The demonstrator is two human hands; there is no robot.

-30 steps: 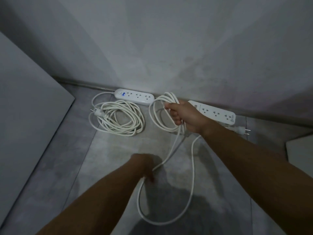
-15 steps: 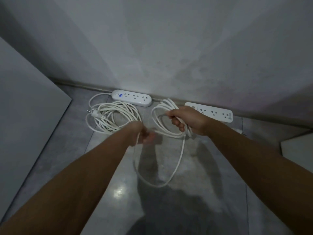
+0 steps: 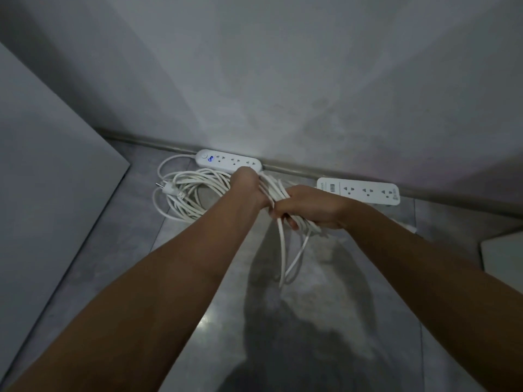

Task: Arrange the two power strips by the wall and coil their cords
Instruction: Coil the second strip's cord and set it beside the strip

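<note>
The left grip [image 3: 245, 181] has come up against the right grip [image 3: 308, 206], which clutches the bundled cord [image 3: 281, 244]; its slack loop hangs shorter. The left's fingers are hidden, so its hold can't be told. Left strip [image 3: 229, 162] and right strip [image 3: 359, 190] lie on the grey floor [image 3: 113, 264] along the wall [image 3: 283, 80], a coil [image 3: 195, 179] before the left one.

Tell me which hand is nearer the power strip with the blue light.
Left. The left hand sits just in front of the right end of the lit power strip; the right hand grips the cord farther right, away from that strip.
</note>
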